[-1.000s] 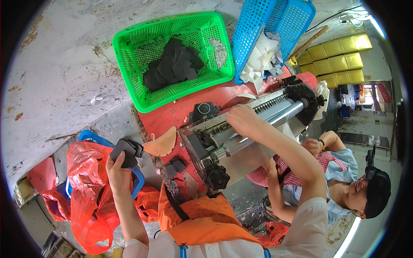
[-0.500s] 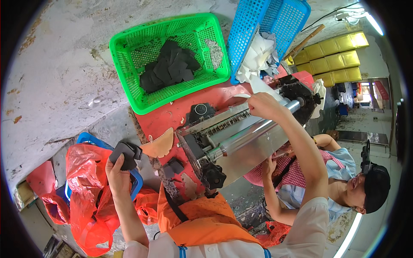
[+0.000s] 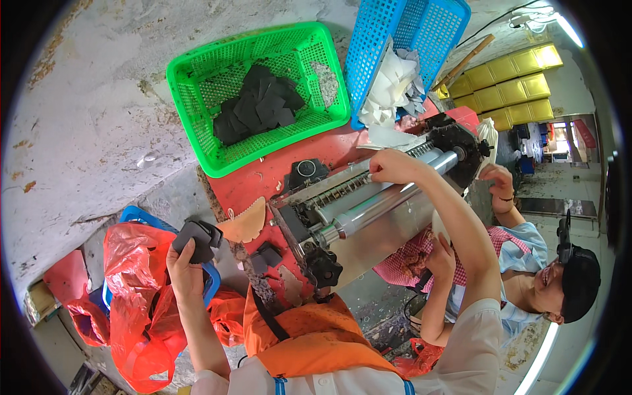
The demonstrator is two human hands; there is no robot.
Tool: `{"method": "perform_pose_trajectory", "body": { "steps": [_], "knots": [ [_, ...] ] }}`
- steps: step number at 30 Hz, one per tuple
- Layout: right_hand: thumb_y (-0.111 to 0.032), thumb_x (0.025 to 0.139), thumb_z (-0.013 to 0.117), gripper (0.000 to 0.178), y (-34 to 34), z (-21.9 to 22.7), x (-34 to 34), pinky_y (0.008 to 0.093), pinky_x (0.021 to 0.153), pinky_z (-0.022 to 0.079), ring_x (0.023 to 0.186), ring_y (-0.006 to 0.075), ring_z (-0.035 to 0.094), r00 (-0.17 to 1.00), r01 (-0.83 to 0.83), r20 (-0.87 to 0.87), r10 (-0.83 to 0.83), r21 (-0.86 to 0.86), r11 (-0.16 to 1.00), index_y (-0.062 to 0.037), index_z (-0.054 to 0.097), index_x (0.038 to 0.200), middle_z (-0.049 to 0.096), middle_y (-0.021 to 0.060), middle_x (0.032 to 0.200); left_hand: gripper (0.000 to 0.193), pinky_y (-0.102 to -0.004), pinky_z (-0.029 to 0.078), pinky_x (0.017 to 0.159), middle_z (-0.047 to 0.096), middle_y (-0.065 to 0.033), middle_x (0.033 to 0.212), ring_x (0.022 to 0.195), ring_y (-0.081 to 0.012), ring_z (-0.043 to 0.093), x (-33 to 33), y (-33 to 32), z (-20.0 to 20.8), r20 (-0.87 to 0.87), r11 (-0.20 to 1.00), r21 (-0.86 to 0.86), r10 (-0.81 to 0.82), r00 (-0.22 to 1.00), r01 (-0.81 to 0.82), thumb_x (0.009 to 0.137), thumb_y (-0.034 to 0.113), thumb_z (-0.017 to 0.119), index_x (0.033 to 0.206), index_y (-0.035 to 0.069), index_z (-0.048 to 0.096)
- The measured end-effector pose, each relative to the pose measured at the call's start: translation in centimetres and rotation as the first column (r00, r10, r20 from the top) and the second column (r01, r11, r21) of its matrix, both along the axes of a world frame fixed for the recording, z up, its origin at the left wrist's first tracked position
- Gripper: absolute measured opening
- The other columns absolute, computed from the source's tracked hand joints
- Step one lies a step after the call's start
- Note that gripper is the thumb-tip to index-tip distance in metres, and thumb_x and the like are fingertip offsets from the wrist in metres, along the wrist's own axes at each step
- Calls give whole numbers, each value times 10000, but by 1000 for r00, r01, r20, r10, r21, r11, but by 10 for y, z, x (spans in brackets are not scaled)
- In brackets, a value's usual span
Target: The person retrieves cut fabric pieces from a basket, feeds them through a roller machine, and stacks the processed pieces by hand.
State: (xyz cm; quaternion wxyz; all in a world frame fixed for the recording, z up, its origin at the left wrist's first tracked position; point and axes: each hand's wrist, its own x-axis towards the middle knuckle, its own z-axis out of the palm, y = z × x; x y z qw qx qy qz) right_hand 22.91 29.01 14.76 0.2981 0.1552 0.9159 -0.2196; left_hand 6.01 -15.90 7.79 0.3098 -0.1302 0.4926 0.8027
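My left hand [image 3: 186, 266] is closed on a small stack of black sheets [image 3: 196, 238], held up at the left beside the machine. Over the roller machine [image 3: 378, 209], my right hand [image 3: 397, 167] has its fingers bent down by the metal roller [image 3: 368, 219]. Whatever those fingers may grip is hidden. Just behind that hand, white sheets [image 3: 388, 137] lie at the machine's back edge. A tan scalloped piece [image 3: 245, 222] and a few black pieces [image 3: 264, 255] rest on the red tabletop [image 3: 240, 185] left of the machine.
A green basket [image 3: 197, 146] holds black pieces; a blue basket [image 3: 368, 62] behind holds white ones. Red plastic bags [image 3: 135, 283] hang over a blue crate at left. Across the machine sits a co-worker [image 3: 520, 263], one hand raised by its end. Yellow packages [image 3: 507, 92] are stacked behind.
My right hand has moved slightly left and down along the roller, and the white sheet beside it now lies flatter. The co-worker's hand has risen by the machine's end. My left hand barely shifted.
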Motion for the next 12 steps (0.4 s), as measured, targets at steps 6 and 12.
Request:
{"method": "perform_pose_trajectory", "body": {
  "steps": [6, 12],
  "knots": [
    [-171, 668, 649, 179, -10, -3, -2, 428, 706, 475, 774, 336, 628, 984, -113, -122, 129, 128, 985, -4, 637, 730, 648, 167, 766, 167, -328, 566, 619, 671, -117, 931, 768, -196, 672, 3, -3, -6, -3, 1000, -16, 23, 1000, -23, 880, 23, 610, 1043, -11, 591],
    [-187, 647, 673, 205, -3, 8, 2, 432, 717, 475, 804, 315, 637, 997, -74, -2, 74, 1, 997, -5, 633, 733, 651, 174, 795, 176, -331, 571, 654, 671, -108, 944, 789, -197, 673, 3, -6, -13, -9, 1000, -19, 20, 1000, -20, 881, 32, 617, 1051, -5, 591]
  ]
}}
